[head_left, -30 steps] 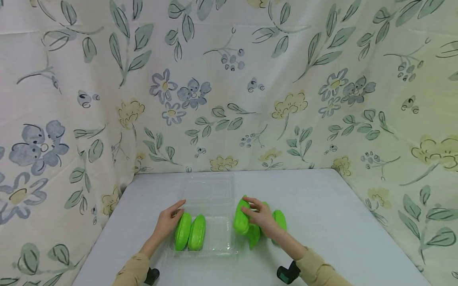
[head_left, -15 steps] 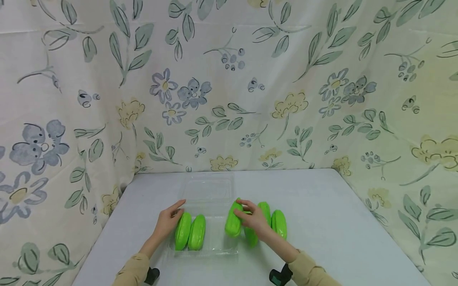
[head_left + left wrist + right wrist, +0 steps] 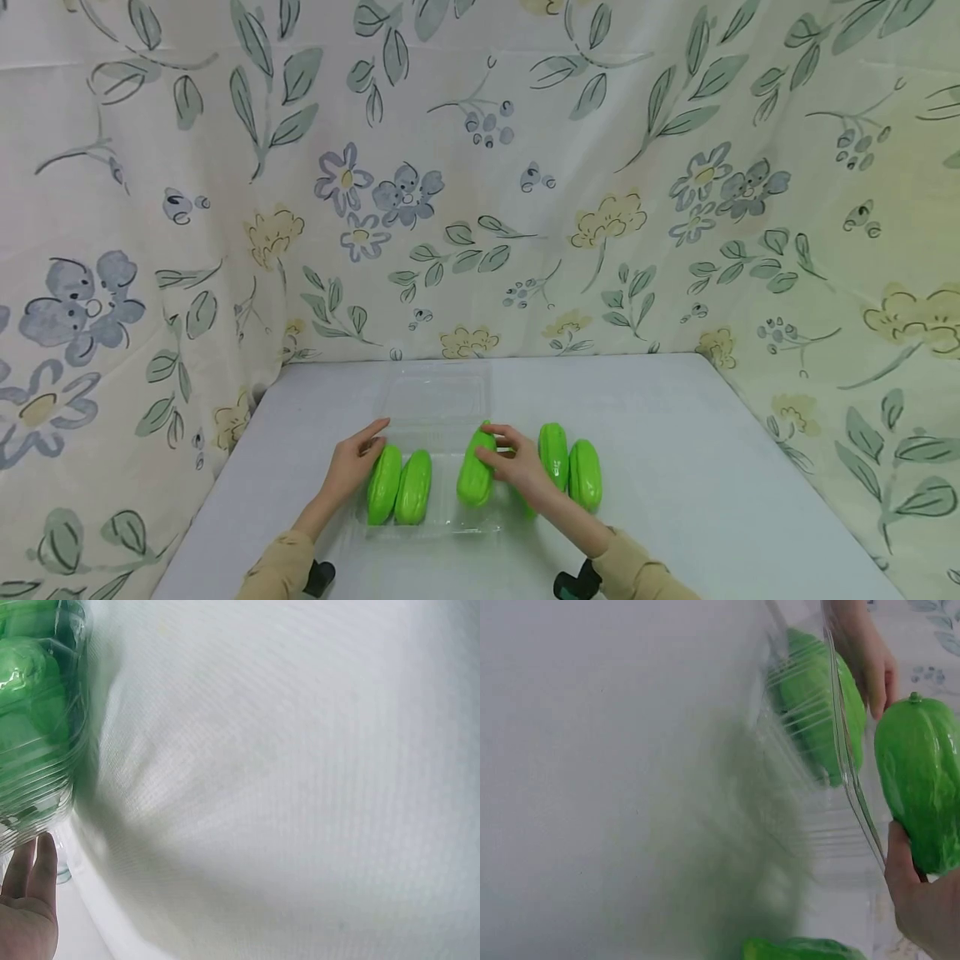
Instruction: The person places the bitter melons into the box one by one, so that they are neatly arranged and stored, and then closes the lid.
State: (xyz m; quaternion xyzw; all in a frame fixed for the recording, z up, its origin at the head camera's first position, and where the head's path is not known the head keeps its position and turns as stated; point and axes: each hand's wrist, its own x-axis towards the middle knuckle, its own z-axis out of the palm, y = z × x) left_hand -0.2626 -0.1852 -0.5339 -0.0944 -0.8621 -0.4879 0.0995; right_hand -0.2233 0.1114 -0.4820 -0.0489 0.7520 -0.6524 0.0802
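Note:
My right hand (image 3: 522, 468) pinches a glossy green papaya (image 3: 474, 479) between thumb and fingers, over the right part of a clear plastic clamshell box (image 3: 444, 496). In the right wrist view the held papaya (image 3: 921, 769) shows its stem nub, near the box rim. Two more papayas (image 3: 384, 485) lie side by side in the left part of the box. My left hand (image 3: 351, 462) rests at the box's left edge beside them, and in the left wrist view its extended fingers (image 3: 43, 870) reach the ribbed wall.
The box lid (image 3: 438, 396) lies folded back behind the base. Right of the box, two papayas (image 3: 585, 475) show on the white table (image 3: 690, 467), with part of another hidden behind my right hand. A floral curtain (image 3: 480, 183) stands behind the table.
My right hand has carried its papaya leftward, from the box's right edge to over its right part. The left hand has stayed in place.

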